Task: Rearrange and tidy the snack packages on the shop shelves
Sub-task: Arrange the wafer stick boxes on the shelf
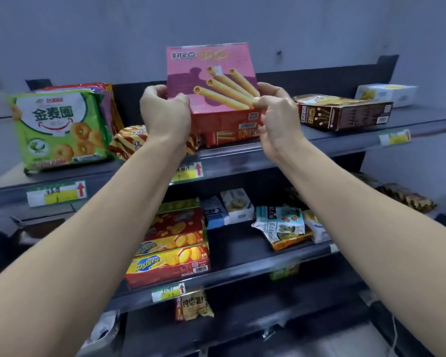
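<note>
A pink box of wafer rolls (209,73) stands upright above the top shelf (345,143), held between both hands. My left hand (165,112) grips its lower left edge. My right hand (276,112) pinches its lower right edge. Under the box lies a red wafer-roll box (229,136) flat on the shelf, with a striped red and yellow packet (129,141) to its left. A green biscuit bag (59,127) stands at the shelf's left. A brown box (345,114) lies flat to the right.
A white box (386,94) sits at the far right of the top shelf. The middle shelf holds stacked yellow and red cracker boxes (170,253), small white and blue boxes (229,207) and loose packets (286,225). A snack bag (191,305) lies on the lowest shelf.
</note>
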